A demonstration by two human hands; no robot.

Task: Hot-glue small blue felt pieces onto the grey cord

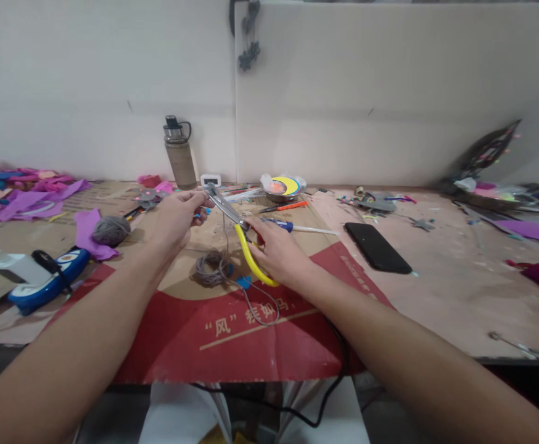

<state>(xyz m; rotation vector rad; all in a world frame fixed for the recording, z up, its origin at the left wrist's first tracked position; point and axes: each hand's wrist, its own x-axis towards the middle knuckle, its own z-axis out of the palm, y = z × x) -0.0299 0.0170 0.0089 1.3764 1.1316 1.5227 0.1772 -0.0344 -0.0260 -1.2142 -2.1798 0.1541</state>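
Observation:
My right hand (274, 246) grips yellow-handled scissors (250, 256), their metal blades pointing up and left. At the blade tips, my left hand (184, 216) pinches a small grey piece of yarn work (211, 187); its exact shape is too small to tell. A strand of grey yarn hangs from there toward a loose coil of grey yarn (211, 269) on the cardboard below. From the coil, a loop of yarn trails right over the red printed part. Small blue scraps (244, 282) lie by the coil.
A red and tan cardboard sheet (172, 345) covers the table's middle. To the right lies a black phone (377, 248). At left are a blue power strip (50, 280), a grey yarn ball (111, 230) and purple scraps (87, 231). A bottle (179, 157) stands by the wall.

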